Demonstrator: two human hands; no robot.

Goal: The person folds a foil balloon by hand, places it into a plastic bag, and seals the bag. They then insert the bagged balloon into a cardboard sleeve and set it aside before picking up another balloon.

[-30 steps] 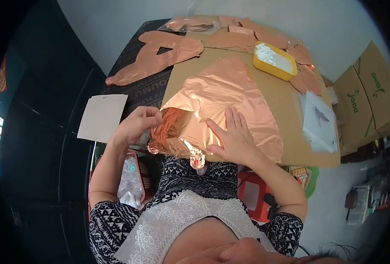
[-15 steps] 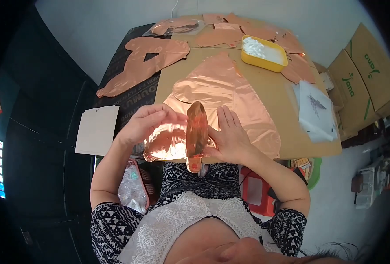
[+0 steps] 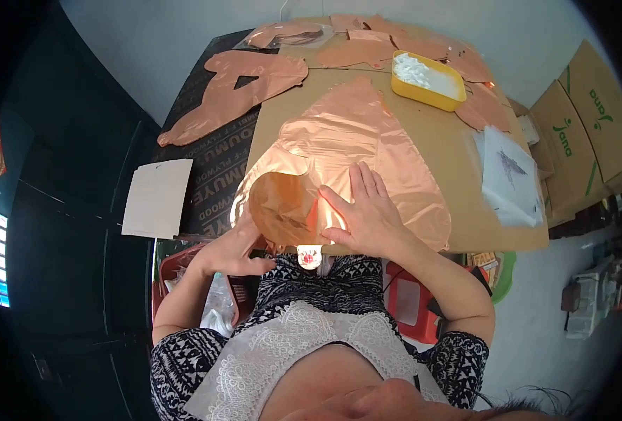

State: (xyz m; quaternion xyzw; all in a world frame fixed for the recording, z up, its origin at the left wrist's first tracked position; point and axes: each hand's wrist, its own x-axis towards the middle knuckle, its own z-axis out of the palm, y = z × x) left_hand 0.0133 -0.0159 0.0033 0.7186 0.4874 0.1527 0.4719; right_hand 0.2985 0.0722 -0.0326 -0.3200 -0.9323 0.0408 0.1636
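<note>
A large rose-gold foil balloon [image 3: 409, 186], uninflated, lies flat on the table in front of me. At its near left part a rounded flap [image 3: 281, 208] is folded up and tilts left, showing a duller golden-brown side. My left hand [image 3: 235, 247] is at the near left edge of this flap, its thumb stretched out apart. Its fingertips are partly hidden behind the flap. My right hand [image 3: 368, 214] rests flat on the foil right of the flap, fingers extended and thumb spread. A small foil tab [image 3: 309, 257] hangs over the table's front edge.
Another flat foil balloon [image 3: 223, 105] with a triangular hole lies at the back left. A yellow container [image 3: 430, 91] with white pieces stands at the back right, near more foil balloons [image 3: 356, 50]. Plastic-covered paper [image 3: 507, 175] lies right, white card [image 3: 158, 196] left. Cardboard boxes [image 3: 585, 130] stand beyond.
The flap, which stood nearly edge-on, has tipped left and shows its broad side. My left hand has moved down toward me, its thumb spreading. The right hand stays on the foil.
</note>
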